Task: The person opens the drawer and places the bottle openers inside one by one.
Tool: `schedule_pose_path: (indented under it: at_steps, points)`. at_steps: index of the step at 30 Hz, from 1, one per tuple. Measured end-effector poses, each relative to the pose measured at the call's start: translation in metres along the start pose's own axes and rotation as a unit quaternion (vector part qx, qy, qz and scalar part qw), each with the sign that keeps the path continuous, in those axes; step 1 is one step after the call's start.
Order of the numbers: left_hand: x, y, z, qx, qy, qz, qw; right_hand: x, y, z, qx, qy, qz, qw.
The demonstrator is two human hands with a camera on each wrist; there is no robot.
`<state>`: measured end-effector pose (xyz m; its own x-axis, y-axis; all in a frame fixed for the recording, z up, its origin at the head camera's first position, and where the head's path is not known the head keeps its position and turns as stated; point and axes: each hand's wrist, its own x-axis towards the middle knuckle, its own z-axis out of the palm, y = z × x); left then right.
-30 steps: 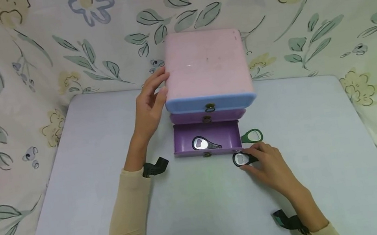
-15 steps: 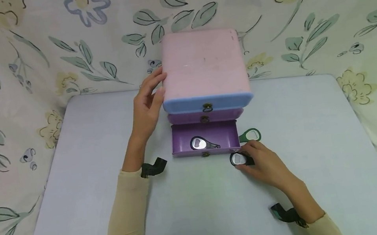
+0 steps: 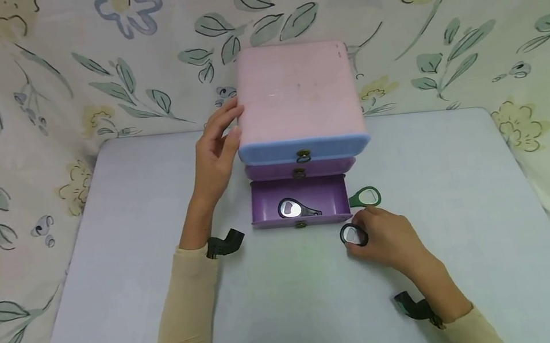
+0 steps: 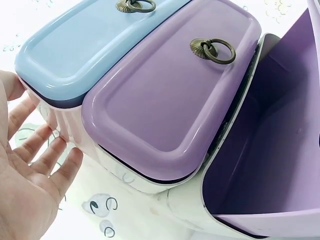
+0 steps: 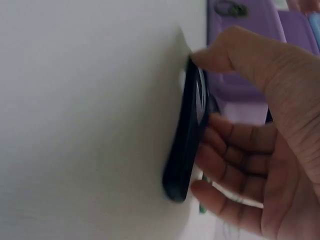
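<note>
My left hand (image 3: 215,165) rests its fingertips on the left side of a pink drawer cabinet (image 3: 298,90), fingers loosely spread in the left wrist view. With thumb and fingers, my right hand (image 3: 393,237) holds a black bottle opener (image 3: 353,235) just in front of the drawer's right corner; its handle is mostly hidden by the hand in the head view. The right wrist view shows the opener (image 5: 185,135) edge-on, close over the table. Another black bottle opener (image 3: 291,208) lies in the pulled-out purple bottom drawer (image 3: 263,199). A green bottle opener (image 3: 369,196) lies beside that drawer, partly hidden.
Above the bottom drawer are a purple middle drawer (image 3: 275,171) and a blue top drawer (image 3: 272,153), both pushed in, with ring pulls. The white table (image 3: 283,309) runs back to a floral cloth (image 3: 136,68).
My right hand has drawn its grip closer round the bottle opener and tilted it, covering more of the handle. The left hand stays on the cabinet; the head view shifted slightly.
</note>
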<state>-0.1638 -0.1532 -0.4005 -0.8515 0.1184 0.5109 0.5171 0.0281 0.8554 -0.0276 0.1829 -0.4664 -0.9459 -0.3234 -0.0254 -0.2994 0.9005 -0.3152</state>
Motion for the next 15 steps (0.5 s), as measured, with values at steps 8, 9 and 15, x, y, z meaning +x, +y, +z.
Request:
schedule_pose_path:
  at_steps: [8, 9, 15]
  points:
    - [-0.001, -0.002, -0.003, 0.002, 0.001, -0.004, 1.0, -0.003, -0.013, 0.001, -0.041, 0.014, -0.02, 0.999]
    - [-0.002, -0.002, -0.003, 0.002, 0.002, -0.005, 1.0, -0.003, -0.013, 0.001, -0.042, 0.013, -0.02, 0.999]
    - [-0.001, -0.001, -0.001, -0.001, -0.002, -0.002, 1.0, -0.004, -0.014, -0.001, -0.042, 0.014, -0.015, 0.999]
